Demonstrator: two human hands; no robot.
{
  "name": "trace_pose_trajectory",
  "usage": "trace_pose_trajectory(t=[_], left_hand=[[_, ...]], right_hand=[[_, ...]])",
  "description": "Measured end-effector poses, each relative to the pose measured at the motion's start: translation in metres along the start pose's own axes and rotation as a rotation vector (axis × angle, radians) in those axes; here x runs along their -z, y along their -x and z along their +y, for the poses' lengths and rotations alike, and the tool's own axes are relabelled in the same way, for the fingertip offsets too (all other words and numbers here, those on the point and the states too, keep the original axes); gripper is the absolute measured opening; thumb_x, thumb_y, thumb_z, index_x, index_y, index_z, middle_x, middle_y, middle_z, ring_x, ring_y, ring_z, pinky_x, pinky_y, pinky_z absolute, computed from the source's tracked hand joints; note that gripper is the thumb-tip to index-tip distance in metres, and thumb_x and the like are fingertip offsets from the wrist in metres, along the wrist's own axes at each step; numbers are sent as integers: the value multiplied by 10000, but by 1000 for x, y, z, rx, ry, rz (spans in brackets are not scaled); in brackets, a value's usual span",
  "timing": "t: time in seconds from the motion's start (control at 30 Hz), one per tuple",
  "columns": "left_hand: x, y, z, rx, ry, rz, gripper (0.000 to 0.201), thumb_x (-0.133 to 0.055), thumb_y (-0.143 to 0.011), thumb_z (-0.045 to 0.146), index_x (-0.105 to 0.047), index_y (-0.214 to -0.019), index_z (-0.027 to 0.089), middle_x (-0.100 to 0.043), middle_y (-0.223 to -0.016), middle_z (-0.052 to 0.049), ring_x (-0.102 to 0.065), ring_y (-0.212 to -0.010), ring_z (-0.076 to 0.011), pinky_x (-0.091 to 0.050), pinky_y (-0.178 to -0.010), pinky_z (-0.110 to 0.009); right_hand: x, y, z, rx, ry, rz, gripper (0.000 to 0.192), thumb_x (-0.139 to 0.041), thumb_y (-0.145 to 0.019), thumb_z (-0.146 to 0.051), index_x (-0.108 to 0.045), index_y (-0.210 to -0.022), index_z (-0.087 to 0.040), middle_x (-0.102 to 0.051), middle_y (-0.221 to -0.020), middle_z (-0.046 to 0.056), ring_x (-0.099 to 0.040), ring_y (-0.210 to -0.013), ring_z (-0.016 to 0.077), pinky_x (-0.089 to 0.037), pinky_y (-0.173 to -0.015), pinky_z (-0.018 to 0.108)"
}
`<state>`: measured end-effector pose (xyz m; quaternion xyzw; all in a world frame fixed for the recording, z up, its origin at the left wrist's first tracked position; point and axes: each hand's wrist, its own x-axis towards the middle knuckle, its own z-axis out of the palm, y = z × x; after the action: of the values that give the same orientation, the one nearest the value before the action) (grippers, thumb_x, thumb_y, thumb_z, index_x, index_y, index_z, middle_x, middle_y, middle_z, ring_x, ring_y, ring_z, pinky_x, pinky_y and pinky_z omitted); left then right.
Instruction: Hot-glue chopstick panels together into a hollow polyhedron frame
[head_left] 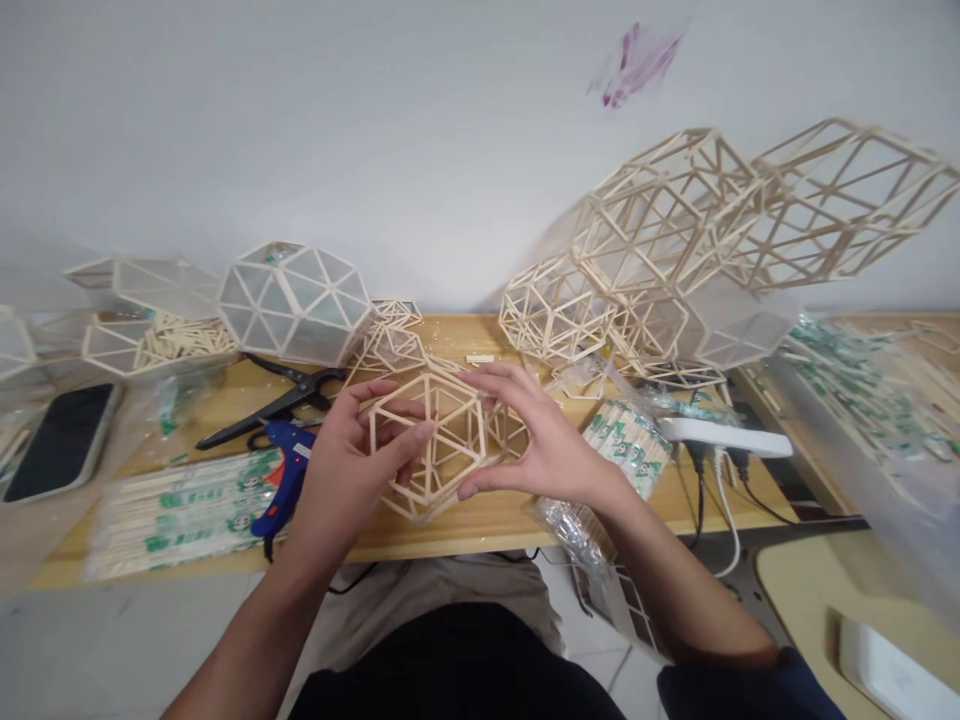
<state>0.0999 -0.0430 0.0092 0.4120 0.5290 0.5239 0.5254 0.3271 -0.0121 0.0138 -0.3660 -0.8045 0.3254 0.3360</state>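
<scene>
Stick frame (439,440) sits gripped between both hands above the desk (495,520). Left hand (352,455) curls fingers through its side, palm inward. Right hand (536,435) arches over, fingers spread, pinching the opposite edge.

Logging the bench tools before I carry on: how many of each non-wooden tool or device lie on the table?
Black-handled scissors: 1
Blue hot glue gun: 1
Black smartphone: 1
White power strip: 1
Total: 4
</scene>
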Motion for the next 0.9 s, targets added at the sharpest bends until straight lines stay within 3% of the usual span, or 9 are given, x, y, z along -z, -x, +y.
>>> trace_pose_trajectory(t=[0.3, 0.4, 0.47, 0.57, 0.67, 0.77, 0.9], left_hand=[[8, 10, 1, 56, 42, -128, 374, -830, -854, 391, -632, -1135, 245, -761, -1138, -64, -733, -729, -175, -581, -538, -262], [12, 9, 3, 83, 27, -155, 393, -807, -874, 421, -624, -1184, 264, -747, -872, -17, -699, -622, -167, -557, -519, -252], [18, 5, 6, 83, 7, -157, 443, -812, -867, 440, -598, -1218, 274, -685, -709, 31, -632, -526, -142, -514, -489, -231], [28, -6, 13, 79, -46, -118, 531, -869, -804, 423, -579, -1226, 281, -628, -640, 75, -546, -479, -99, -428, -463, -177], [38, -15, 22, 81, -139, -108, 589, -928, -719, 387, -598, -1193, 268, -588, -583, 96, -485, -451, -75, -357, -445, -150], [41, -20, 29, 143, -241, -166, 663, -949, -661, 394, -635, -1227, 256, -672, -641, 53, -576, -485, -121, -410, -453, -187], [36, -26, 35, 207, -299, -215, 702, -951, -644, 404, -664, -1266, 245, -775, -781, -9, -730, -658, -210, -552, -574, -261]], right_hand=[[-2, -2, 0, 13, -13, 21, 1025, -952, -635, -630, -506, -1508, -331, -590, -1491, 122, -594, -1364, 357, -515, -1134, 575], [-4, -1, 2, 12, -47, 69, 980, -964, -630, -614, -520, -1443, -293, -619, -1448, 131, -620, -1335, 347, -532, -1114, 546], [-4, 1, 2, 27, -69, 114, 863, -966, -654, -586, -553, -1343, -273, -637, -1403, 130, -629, -1323, 335, -531, -1110, 529], [-3, 3, 2, 73, -63, 123, 561, -916, -779, -514, -610, -1177, -265, -655, -1386, 118, -627, -1339, 316, -512, -1124, 529], [-2, 7, 3, 102, -58, 108, 345, -815, -919, -418, -655, -1182, -262, -661, -1431, 117, -631, -1357, 287, -496, -1149, 534], [-3, 9, 3, 89, -64, 110, 452, -817, -921, -405, -645, -1320, -283, -650, -1482, 112, -611, -1400, 279, -480, -1181, 547], [-6, 10, 4, 91, -78, 106, 538, -862, -874, -419, -644, -1353, -306, -644, -1509, 94, -594, -1429, 285, -477, -1199, 552]])
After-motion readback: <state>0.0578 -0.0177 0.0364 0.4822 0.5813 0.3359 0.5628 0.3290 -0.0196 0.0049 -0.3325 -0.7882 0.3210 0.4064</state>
